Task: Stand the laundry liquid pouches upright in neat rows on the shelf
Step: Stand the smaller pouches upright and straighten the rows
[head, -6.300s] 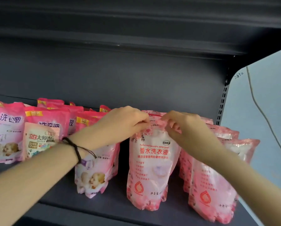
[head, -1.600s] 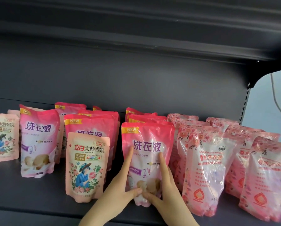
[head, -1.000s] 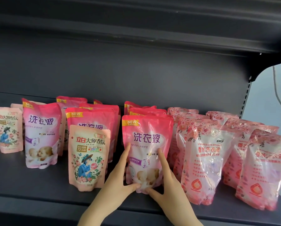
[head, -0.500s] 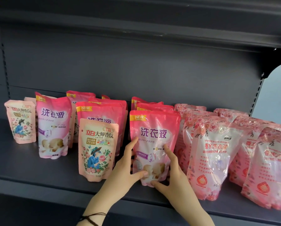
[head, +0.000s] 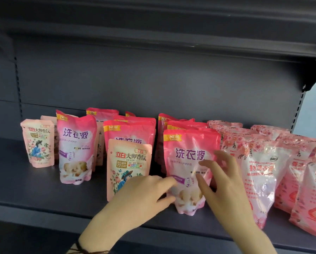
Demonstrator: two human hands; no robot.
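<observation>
A bright pink pouch with purple lettering (head: 189, 156) stands upright at the front middle of the dark shelf (head: 43, 197). My left hand (head: 144, 195) hovers by its lower left corner, fingers spread, fingertips touching or almost touching it. In front of its right side my right hand (head: 225, 182) is spread, holding nothing. Left of it stands a smaller pale pink pouch (head: 128, 167). Another purple-lettered pouch (head: 76, 149) and a small pale one (head: 38, 143) stand further left. Translucent rose-print pouches (head: 259, 173) lean in rows on the right.
More pink pouches (head: 181, 123) stand in rows behind the front ones. The shelf above (head: 153, 30) overhangs the space. A slotted upright (head: 298, 110) marks the right end, with a pale wall beyond it. The shelf's front edge runs below my wrists.
Both hands have come off the middle pink pouch, which they were pressing at its base. The left hand slid left and down, the right hand lifted; the pouch stays upright.
</observation>
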